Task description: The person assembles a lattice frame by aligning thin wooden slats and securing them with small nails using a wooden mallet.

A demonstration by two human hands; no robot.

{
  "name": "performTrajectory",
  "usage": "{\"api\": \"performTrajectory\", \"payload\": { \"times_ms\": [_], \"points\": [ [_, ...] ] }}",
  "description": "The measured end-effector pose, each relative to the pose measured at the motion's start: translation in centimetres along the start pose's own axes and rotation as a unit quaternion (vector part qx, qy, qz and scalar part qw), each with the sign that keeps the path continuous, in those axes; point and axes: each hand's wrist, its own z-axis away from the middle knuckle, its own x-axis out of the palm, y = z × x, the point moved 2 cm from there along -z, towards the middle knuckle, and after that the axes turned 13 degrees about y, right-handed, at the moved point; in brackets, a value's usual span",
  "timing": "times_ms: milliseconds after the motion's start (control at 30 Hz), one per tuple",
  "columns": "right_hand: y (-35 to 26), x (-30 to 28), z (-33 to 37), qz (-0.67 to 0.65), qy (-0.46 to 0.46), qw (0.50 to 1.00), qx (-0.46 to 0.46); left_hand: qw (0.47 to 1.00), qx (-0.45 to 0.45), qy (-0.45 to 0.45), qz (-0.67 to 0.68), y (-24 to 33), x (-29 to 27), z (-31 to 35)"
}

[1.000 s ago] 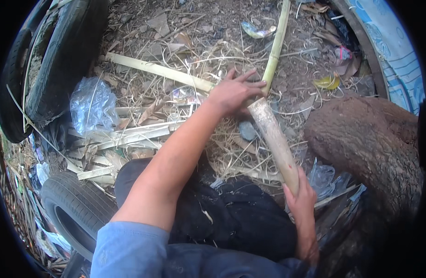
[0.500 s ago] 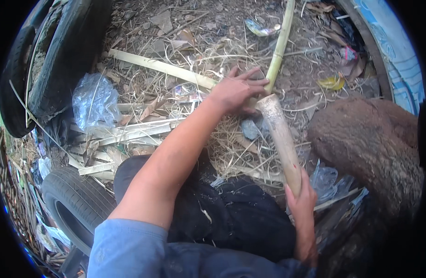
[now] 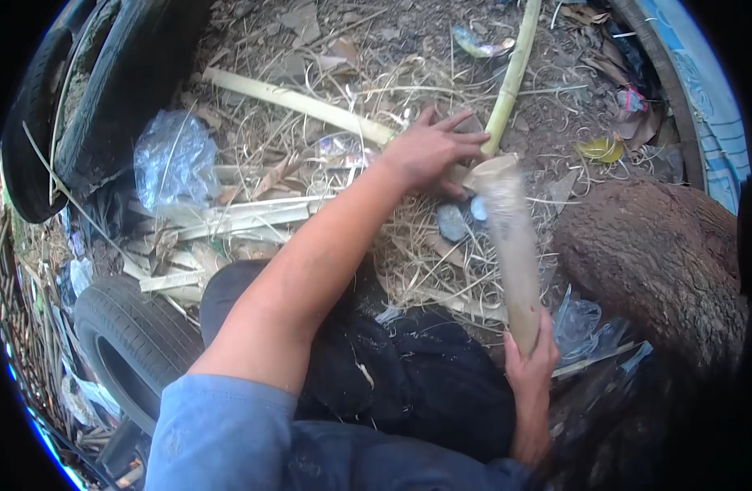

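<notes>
My right hand [image 3: 531, 360] is wrapped round the near end of a thick, pale wooden club [image 3: 513, 254]. The club slants away from me, blurred by motion, its flat round far end close to my left hand [image 3: 437, 155]. That left hand lies with fingers spread over the meeting place of two lengths of bamboo. One, a pale split bamboo strip [image 3: 294, 101], runs off to the far left. The other, a greenish bamboo stick [image 3: 511, 78], reaches away beyond my fingertips. What lies under my palm is hidden. Beneath the club's far end is a grey stone [image 3: 452, 222].
Thin shavings [image 3: 441, 270] and split strips [image 3: 237, 217] litter the ground. A brown log [image 3: 646, 254] stands at right. Tyres [image 3: 139, 335] lie left, with a clear plastic bag [image 3: 175, 159] nearby. Blue patterned sheeting [image 3: 711, 98] borders the far right.
The club's far end has lifted and swung slightly right, away from my left hand's fingers. My left hand keeps its place on the bamboo. The whole view has shifted a little.
</notes>
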Motion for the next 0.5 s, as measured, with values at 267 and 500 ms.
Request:
{"api": "performTrajectory", "payload": {
  "times_ms": [267,500],
  "points": [
    [-0.1,-0.2,0.0,-0.069,0.076,0.994,0.049,1.0,0.01,0.007,-0.009,-0.4,0.1,-1.1],
    [0.7,-0.4,-0.4,-0.073,0.054,0.988,0.127,1.0,0.001,0.003,-0.001,-0.2,0.2,0.0]
  ]
}}
